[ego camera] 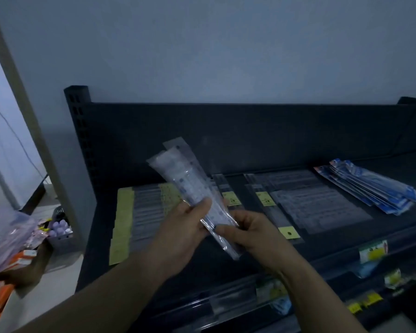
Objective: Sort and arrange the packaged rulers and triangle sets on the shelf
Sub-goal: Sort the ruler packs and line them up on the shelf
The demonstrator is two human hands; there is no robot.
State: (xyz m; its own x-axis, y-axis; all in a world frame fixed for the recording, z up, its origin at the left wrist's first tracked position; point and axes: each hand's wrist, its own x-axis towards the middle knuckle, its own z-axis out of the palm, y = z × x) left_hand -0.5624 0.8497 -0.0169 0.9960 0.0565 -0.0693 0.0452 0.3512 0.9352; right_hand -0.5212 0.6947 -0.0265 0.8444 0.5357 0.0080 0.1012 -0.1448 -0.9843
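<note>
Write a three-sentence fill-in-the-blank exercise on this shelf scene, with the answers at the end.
1. The left hand and the right hand grip one bundle of clear packs, held ____ the shelf.
2. The stack of blue packs lies at the shelf's ____ end.
3. The flat packs at the shelf's left end have header cards coloured ____.

Missing words: above; right; yellow.
</note>
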